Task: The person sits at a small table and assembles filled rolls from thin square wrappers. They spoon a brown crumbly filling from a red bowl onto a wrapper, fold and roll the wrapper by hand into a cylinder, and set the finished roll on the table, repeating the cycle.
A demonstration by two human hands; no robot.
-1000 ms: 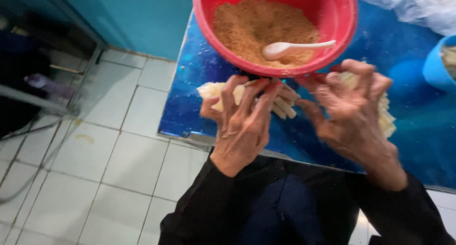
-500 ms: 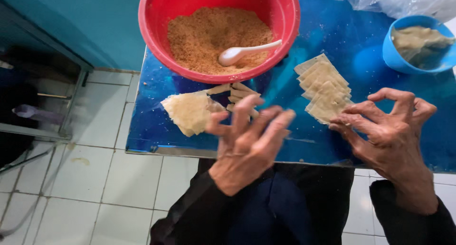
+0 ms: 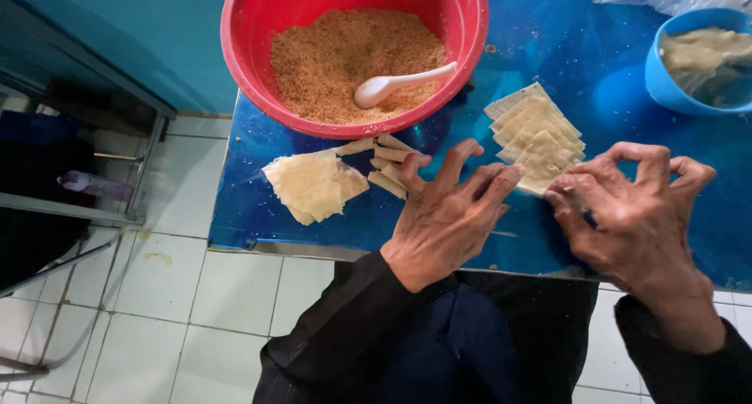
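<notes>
**Asker:** So, what do the hands have hold of at this moment?

**Describer:** Neither grips anything firmly. The left hand lies spread, fingers splayed, on the glossy blue worktop, its fingertips just beside a few small pale rolled pastry sticks. The right hand is curled, thumb and fingertips pinched at the near edge of a fanned stack of thin cream-coloured square pastry wrappers.

**Asker:** Has anything changed from a second ago?

**Describer:** Yes. A second ago both hands were bunched together under the bowl, working on something pale. Now they have parted, and the right hand has reached the wrapper stack. In my judgement one roll is finished and a fresh wrapper is being picked off.

**Asker:** What else is around?

**Describer:** Behind the rolls sits a large round red plastic bowl of brown crumbly filling with a white plastic spoon in it. A loose pile of crumpled wrappers lies left of the rolls. A smaller blue plastic bowl of pale paste stands far right.
</notes>
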